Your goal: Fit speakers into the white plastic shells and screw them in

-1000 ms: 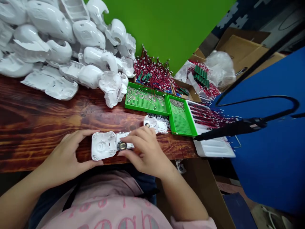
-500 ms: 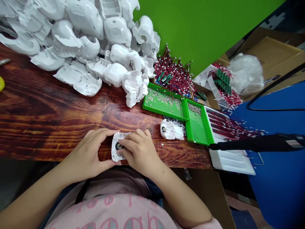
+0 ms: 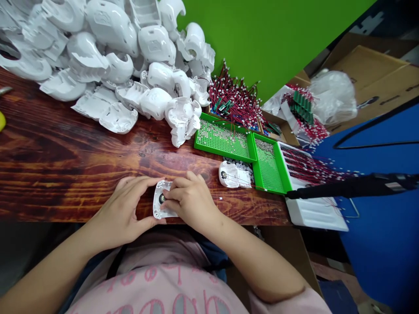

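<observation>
My left hand grips a white plastic shell by its edges, thumb at the near side and fingers at the far side. The shell lies with its hollow side up near the table's front edge. Inside it sits a small round speaker with a black rim and a metal centre. My right hand is closed over the shell's right part, its fingertips pinched at the speaker. The fingers hide part of the speaker and of the shell. To the right lies another white shell with a speaker and thin wires.
Many white shells are piled at the back left. Two green trays hold small metal parts. Behind them is a heap of red wires. A black tool juts in from the right over a white foam tray.
The view has shifted slightly. My left hand keeps its grip on the shell, and my right fingers have moved a little at the speaker.
</observation>
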